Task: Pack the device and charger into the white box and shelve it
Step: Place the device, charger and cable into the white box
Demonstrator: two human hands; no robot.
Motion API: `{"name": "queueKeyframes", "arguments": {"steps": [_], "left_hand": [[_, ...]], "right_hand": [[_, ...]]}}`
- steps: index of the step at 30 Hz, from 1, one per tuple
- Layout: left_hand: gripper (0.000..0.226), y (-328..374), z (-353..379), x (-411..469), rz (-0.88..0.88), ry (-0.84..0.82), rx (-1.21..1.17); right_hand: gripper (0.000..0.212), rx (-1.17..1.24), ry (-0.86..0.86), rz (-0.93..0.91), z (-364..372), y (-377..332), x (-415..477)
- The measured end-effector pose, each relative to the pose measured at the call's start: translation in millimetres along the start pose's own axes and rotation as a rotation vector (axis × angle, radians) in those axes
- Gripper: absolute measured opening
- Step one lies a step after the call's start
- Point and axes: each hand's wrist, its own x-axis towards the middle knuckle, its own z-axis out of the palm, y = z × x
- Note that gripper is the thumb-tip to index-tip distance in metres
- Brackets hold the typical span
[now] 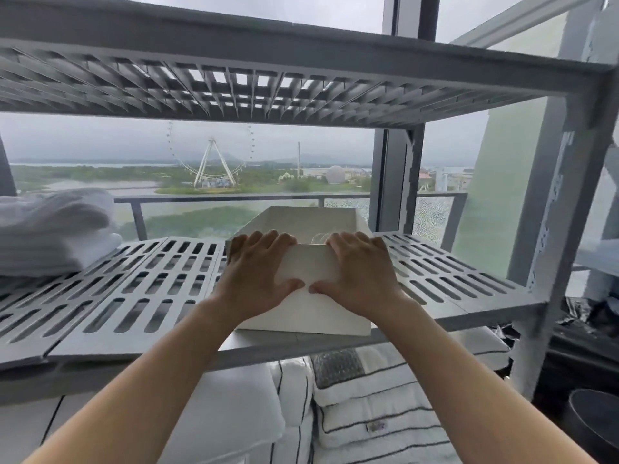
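Observation:
The white box (308,313) stands on the grey slotted shelf (140,296), near its front edge and right of the middle. It has no lid on, and a faint curl of cable shows inside near the front wall. The device and charger cannot be made out otherwise. My left hand (258,272) lies flat on the box's near wall, its fingers hooked over the top rim. My right hand (361,272) mirrors it on the right half of the same wall. The two thumbs almost meet low on the wall.
Folded white towels (50,232) lie at the shelf's left end. A second slotted shelf (268,88) hangs close overhead. The rack's grey upright (549,262) stands on the right. Striped white cushions (368,413) fill the level below. A window is behind.

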Motion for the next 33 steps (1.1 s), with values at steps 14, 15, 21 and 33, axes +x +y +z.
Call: {"name": "queueKeyframes", "arguments": {"steps": [14,15,21,33], "left_hand": [[0.067,27.0,-32.7,-26.5,-0.023,0.050,0.085],[0.068,27.7,-38.8,-29.9,-0.026,0.061,0.093],[0.070,28.4,-73.3,-54.0,-0.108,0.036,0.180],[0.050,53.8,-97.0,-102.7,-0.187,0.072,0.164]], "right_hand": [[0.062,0.196,0.143,-0.062,-11.2,-3.2,-17.8],[0.062,0.212,0.145,-0.075,-14.2,-6.0,-18.3],[0.061,0.244,0.115,-0.163,-24.2,-24.3,-21.7],[0.053,0.256,0.255,-0.150,-36.2,-62.5,-74.3]]}}
